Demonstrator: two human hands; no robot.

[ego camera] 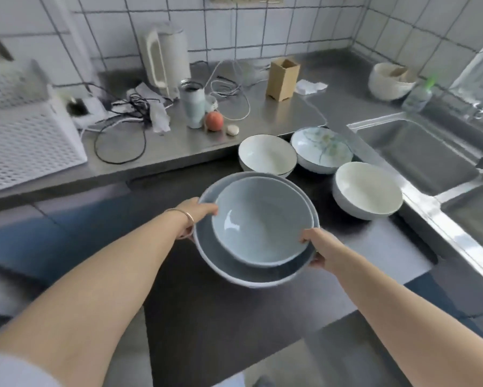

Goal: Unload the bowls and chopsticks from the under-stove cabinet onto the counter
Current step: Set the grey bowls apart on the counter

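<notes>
I hold a stack of two pale blue bowls over the dark stove top (234,317): a smaller bowl (262,222) nested in a wider one (229,263). My left hand (197,216) grips the stack's left rim, thumb on top. On the right rim, my right hand (317,248) grips with its fingers underneath. Three bowls stand further back on the dark surface: a white dark-rimmed bowl (266,156), a patterned bowl (322,148) and a white bowl (368,188). No chopsticks show.
A steel counter (179,143) behind carries a kettle (165,57), a tumbler (192,104), a peach (214,121), tangled cables (128,107), a cardboard box (283,78) and a white perforated rack (25,141). The sink (418,155) lies right, with a white bowl (391,81) behind it.
</notes>
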